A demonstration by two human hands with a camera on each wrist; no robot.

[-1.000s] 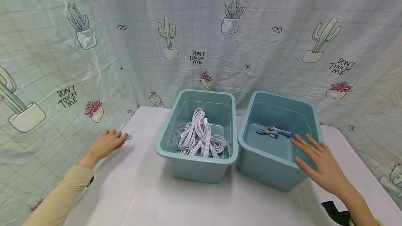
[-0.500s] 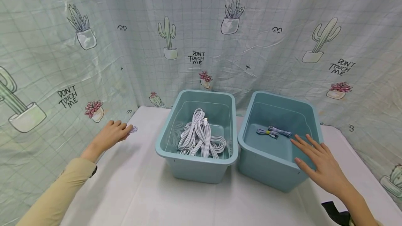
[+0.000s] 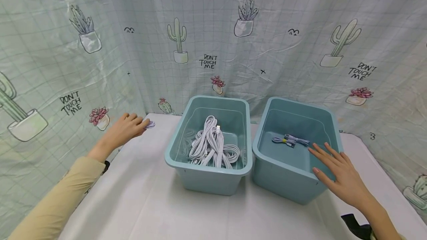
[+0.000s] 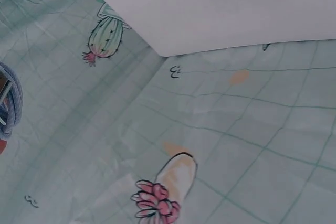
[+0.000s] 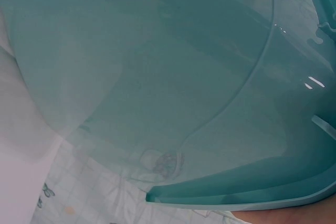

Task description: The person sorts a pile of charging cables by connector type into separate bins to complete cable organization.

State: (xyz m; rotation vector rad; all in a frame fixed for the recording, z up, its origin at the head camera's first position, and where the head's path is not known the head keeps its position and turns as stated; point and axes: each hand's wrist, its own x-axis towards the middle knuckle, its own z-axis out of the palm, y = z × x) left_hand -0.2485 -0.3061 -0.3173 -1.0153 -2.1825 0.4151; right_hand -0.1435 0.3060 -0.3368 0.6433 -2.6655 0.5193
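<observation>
At the table's far left corner, my left hand (image 3: 125, 130) pinches a small coiled pale purple cable (image 3: 151, 124), held above the surface. Part of the same coil (image 4: 13, 100) shows at the left edge of the left wrist view. My right hand (image 3: 341, 175) lies with spread, fairly straight fingers over the front right rim of the right blue bin (image 3: 280, 179). Inside that bin are two small bundled cables, one purple (image 3: 298, 140) and one with a yellow tie (image 3: 279, 140). The right wrist view is mostly filled by the bin wall (image 5: 184, 77).
A second blue bin (image 3: 210, 182) stands left of the first, their rims close together. Several large coiled white cables (image 3: 213, 143) lie in it. Both stand on a white table (image 3: 180, 214), with a cactus-print curtain (image 3: 146, 47) behind and along the sides.
My left hand has lifted and moved right and farther back along the table's left side, carrying the coiled cable. The right hand and both bins stay put.
</observation>
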